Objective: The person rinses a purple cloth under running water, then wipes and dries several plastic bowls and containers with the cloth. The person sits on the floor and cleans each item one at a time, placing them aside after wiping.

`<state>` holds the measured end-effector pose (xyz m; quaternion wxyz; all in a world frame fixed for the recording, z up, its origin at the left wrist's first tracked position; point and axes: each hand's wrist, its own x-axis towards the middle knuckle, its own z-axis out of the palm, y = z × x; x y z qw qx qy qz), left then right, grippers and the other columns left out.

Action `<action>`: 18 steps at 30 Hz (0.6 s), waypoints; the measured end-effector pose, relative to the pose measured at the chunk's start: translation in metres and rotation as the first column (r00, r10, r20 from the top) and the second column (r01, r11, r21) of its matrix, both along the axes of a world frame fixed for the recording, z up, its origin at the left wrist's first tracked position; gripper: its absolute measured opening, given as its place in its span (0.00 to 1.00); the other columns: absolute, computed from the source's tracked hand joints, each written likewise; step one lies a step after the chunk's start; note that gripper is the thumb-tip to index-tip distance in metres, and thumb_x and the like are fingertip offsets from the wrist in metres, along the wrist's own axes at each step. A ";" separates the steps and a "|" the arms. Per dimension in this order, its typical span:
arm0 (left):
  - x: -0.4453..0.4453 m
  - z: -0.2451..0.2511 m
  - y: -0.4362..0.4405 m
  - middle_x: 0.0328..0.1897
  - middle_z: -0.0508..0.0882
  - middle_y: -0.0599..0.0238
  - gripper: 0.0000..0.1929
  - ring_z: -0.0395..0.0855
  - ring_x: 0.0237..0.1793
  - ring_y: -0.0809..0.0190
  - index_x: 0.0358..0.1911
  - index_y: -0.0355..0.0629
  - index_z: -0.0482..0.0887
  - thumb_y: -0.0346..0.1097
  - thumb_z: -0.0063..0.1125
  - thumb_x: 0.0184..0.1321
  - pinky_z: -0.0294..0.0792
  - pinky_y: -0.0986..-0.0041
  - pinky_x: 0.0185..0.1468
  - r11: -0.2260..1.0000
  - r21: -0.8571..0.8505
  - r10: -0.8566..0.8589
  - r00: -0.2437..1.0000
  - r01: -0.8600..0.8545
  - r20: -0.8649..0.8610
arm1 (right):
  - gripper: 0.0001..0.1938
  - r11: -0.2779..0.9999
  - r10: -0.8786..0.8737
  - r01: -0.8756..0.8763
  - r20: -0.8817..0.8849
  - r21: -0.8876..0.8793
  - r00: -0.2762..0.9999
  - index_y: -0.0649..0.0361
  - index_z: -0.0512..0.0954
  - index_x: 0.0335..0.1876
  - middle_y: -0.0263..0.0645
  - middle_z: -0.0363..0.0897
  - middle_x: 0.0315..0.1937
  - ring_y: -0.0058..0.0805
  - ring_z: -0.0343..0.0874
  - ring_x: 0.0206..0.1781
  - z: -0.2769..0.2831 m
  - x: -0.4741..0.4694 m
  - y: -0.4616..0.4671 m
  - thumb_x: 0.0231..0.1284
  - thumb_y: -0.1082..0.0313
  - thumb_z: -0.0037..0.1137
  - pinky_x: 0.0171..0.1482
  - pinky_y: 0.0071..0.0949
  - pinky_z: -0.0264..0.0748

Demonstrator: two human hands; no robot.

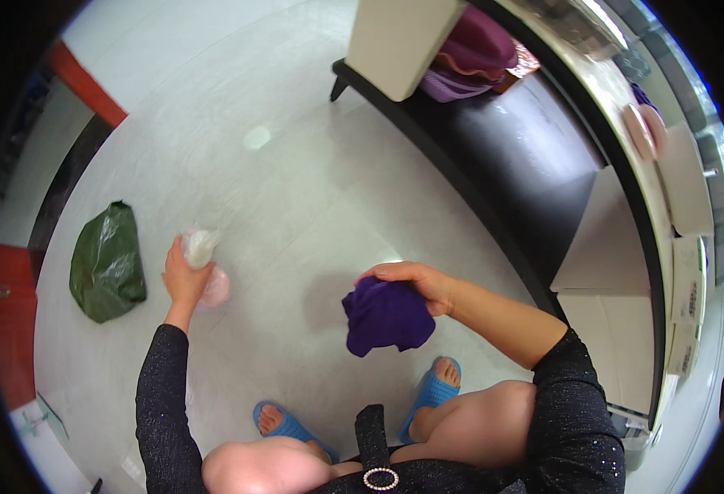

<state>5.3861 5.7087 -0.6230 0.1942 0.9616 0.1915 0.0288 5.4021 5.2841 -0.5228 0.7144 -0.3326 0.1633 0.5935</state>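
Note:
My left hand [187, 275] is closed around a whitish, partly clear plastic item [200, 247], perhaps a bag or wrapper. Just beneath that hand, to its lower right, shows a round pink thing [216, 287]; whether the two are joined I cannot tell. A folded or bunched purple cloth [389, 318] hangs from my right hand [408, 281], whose fingers lie along its upper edge, above the floor in front of my feet. Left of my left hand, a crumpled dark green plastic bag [108, 265] lies on the pale floor.
A low black unit [448, 167] curves along the right, with a white panel [402, 46] and purple and maroon fabric items [470, 58] on its shelf. White boxes [688, 281] stand at its far right. Red panels [13, 315] border the left. Blue slippers [433, 389] are on my feet.

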 end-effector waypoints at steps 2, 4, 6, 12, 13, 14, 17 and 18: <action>0.005 -0.017 0.009 0.55 0.77 0.54 0.35 0.76 0.54 0.48 0.59 0.45 0.70 0.39 0.69 0.44 0.68 0.59 0.55 0.998 -0.059 0.041 0.995 -0.036 0.088 | 0.18 0.992 -0.110 0.116 0.103 -0.056 0.989 0.63 0.75 0.51 0.43 0.79 0.45 0.33 0.80 0.46 0.007 -0.009 0.007 0.62 0.58 0.54 0.50 0.35 0.78; 0.009 -0.015 -0.008 0.50 0.80 0.56 0.29 0.80 0.48 0.51 0.55 0.45 0.73 0.38 0.68 0.46 0.71 0.63 0.52 0.978 -0.176 0.136 0.985 -0.116 0.106 | 0.18 0.981 -0.192 0.195 0.129 -0.015 0.973 0.63 0.73 0.53 0.43 0.77 0.49 0.33 0.78 0.51 0.007 -0.011 -0.004 0.63 0.61 0.53 0.55 0.36 0.76; 0.004 -0.004 -0.030 0.51 0.79 0.59 0.27 0.79 0.48 0.56 0.55 0.43 0.74 0.36 0.65 0.49 0.71 0.66 0.51 0.851 -0.525 0.096 0.973 0.028 0.208 | 0.17 0.949 -0.311 0.315 0.167 0.001 0.936 0.63 0.72 0.53 0.42 0.77 0.49 0.33 0.79 0.50 0.004 -0.006 -0.004 0.63 0.63 0.52 0.54 0.36 0.77; -0.035 0.101 -0.152 0.52 0.78 0.64 0.21 0.76 0.49 0.65 0.54 0.36 0.73 0.32 0.60 0.56 0.68 0.73 0.54 0.356 -0.904 0.019 0.965 0.237 0.261 | 0.13 0.762 -0.570 0.638 0.352 -0.112 0.742 0.58 0.72 0.53 0.39 0.78 0.42 0.28 0.80 0.40 0.001 0.005 0.053 0.65 0.66 0.50 0.41 0.30 0.79; -0.039 0.112 -0.166 0.52 0.78 0.64 0.21 0.76 0.50 0.65 0.54 0.35 0.73 0.31 0.60 0.57 0.67 0.73 0.55 0.314 -0.912 0.029 0.957 0.264 0.287 | 0.15 0.802 -0.502 0.583 0.379 -0.133 0.777 0.58 0.70 0.56 0.36 0.77 0.43 0.26 0.77 0.41 -0.001 0.001 0.062 0.67 0.62 0.46 0.44 0.28 0.76; -0.040 0.115 -0.177 0.52 0.78 0.64 0.19 0.75 0.51 0.66 0.54 0.36 0.73 0.32 0.58 0.59 0.65 0.74 0.57 0.252 -0.931 0.097 0.951 0.263 0.295 | 0.14 0.773 -0.510 0.604 0.374 -0.195 0.774 0.57 0.69 0.55 0.35 0.75 0.41 0.25 0.75 0.40 -0.003 -0.005 0.068 0.68 0.61 0.43 0.44 0.28 0.75; -0.027 0.125 -0.182 0.54 0.76 0.64 0.21 0.73 0.53 0.66 0.56 0.37 0.71 0.32 0.58 0.60 0.65 0.73 0.58 0.262 -0.945 0.091 0.970 0.193 0.224 | 0.13 0.735 -0.438 0.600 0.454 -0.317 0.776 0.53 0.67 0.54 0.34 0.72 0.40 0.24 0.71 0.40 0.004 -0.019 0.083 0.69 0.60 0.35 0.45 0.27 0.72; -0.026 0.125 -0.183 0.54 0.76 0.63 0.22 0.73 0.53 0.66 0.57 0.37 0.70 0.32 0.59 0.60 0.65 0.72 0.58 0.279 -0.936 0.100 0.964 0.212 0.248 | 0.13 0.732 -0.403 0.580 0.459 -0.357 0.792 0.53 0.66 0.54 0.35 0.72 0.40 0.25 0.71 0.41 0.007 -0.020 0.086 0.69 0.60 0.34 0.43 0.28 0.73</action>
